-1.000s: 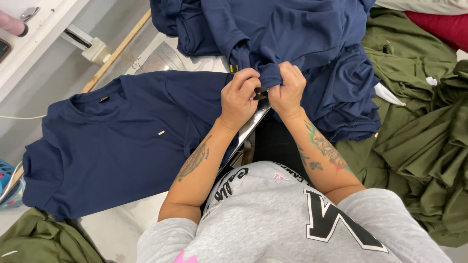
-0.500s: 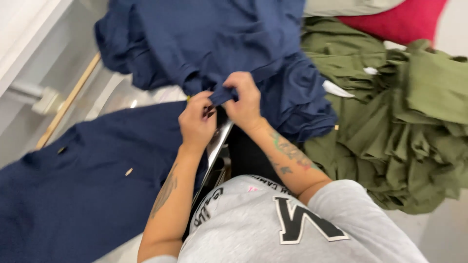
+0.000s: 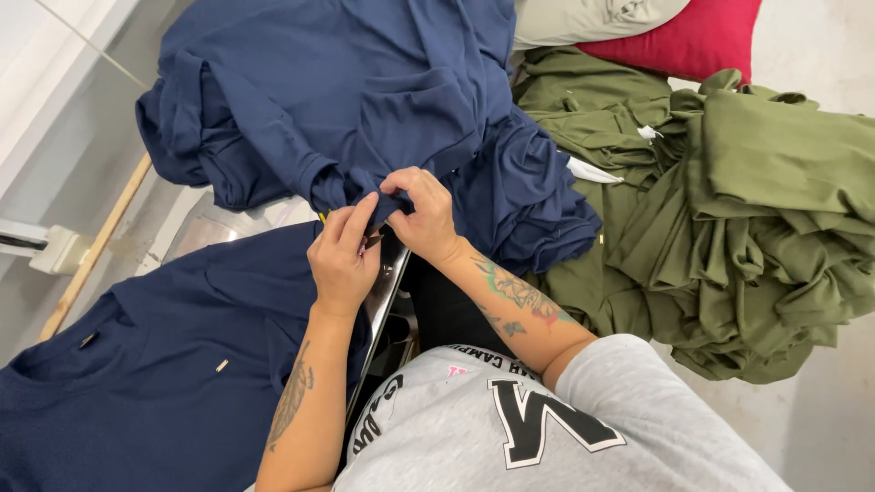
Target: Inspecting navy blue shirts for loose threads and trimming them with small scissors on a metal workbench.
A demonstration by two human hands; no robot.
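- Sweatshirt (image 3: 547,437), grey with large dark lettering, on the person at work; nearest item, seen from above.
- Left hand (image 3: 342,260): fingers closed in a pinch on a fold of the navy garment (image 3: 365,91), thumb and forefinger pressed together at its hem. A slim yellow-tipped thing shows at the fingertips; what it is I cannot tell.
- Right hand (image 3: 421,214): fingers curled shut on the same fold, just beside the left hand, the two nearly touching.
- Change noted: half a second ago both hands were at this same pinch, lower in the view; the grip has stayed, and the view has swung so the flat shirt now runs off the lower left edge. Judgement: work on that one spot of hem goes on.
- Flat navy shirt (image 3: 164,364), spread on the counter (image 3: 196,232) left of the arms, collar toward the left edge.
- Navy garment heaped beyond the hands, the pinched fold being its near edge.
- Olive garments (image 3: 756,228), a crumpled pile at right, well apart from the hands.
- Red cloth (image 3: 693,41) and a pale one, farthest, top right.
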